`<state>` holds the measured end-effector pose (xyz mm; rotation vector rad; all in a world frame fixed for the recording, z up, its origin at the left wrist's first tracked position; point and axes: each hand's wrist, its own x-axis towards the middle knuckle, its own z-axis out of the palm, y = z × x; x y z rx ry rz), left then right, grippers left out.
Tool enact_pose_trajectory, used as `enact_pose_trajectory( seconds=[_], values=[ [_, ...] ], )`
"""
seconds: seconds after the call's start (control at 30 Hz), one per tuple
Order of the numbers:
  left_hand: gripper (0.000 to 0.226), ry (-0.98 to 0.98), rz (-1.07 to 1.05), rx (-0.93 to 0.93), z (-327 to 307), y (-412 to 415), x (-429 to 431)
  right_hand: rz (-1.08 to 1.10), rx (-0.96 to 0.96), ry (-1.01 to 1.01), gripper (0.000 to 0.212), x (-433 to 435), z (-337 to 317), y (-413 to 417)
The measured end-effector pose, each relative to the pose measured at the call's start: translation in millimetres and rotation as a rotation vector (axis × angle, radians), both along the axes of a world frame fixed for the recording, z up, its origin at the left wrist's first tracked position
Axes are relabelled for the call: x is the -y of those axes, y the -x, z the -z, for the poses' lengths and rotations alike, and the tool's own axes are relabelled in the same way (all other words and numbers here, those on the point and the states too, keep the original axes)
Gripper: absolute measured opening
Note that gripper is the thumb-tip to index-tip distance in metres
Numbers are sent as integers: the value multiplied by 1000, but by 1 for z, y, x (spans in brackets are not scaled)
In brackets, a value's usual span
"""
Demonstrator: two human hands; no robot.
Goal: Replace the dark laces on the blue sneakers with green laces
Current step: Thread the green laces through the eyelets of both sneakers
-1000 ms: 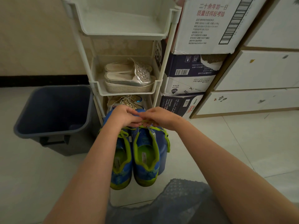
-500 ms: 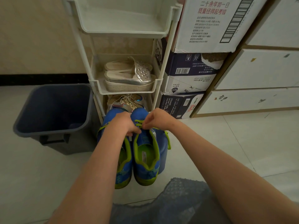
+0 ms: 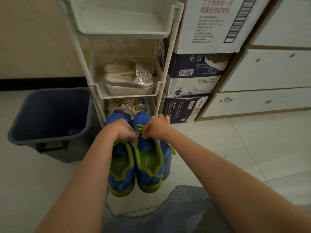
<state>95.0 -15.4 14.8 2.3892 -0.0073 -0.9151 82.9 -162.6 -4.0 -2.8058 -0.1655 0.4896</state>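
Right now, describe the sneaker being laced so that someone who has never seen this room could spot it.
Find the white shelf rack; before it lie two blue sneakers with lime-green trim, side by side. It is the sneaker nearer the stacked cardboard boxes, with a green lace across its front that the left hand and right hand pinch.

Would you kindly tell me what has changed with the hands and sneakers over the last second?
The left hand and right hand, touching over the toes a second ago, have drawn apart and back towards the person, baring the toes and the green lace, which both seem to pinch. The blue sneakers, bin and shoe rack stayed put.
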Motion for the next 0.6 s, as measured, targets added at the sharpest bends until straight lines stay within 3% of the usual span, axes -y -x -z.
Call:
enact_pose_trajectory(
  seconds=[0.23, 0.37, 0.6],
  values=[
    [18, -12, -8, -1, 5, -3, 1, 4, 27, 8, 22, -5, 6, 0],
    [23, 78, -186, -104, 13, -9, 4, 127, -10, -109, 19, -6, 9, 3],
    [21, -127, -206, 121, 27, -5, 18, 188, -18, -184, 15, -6, 17, 7]
  ],
)
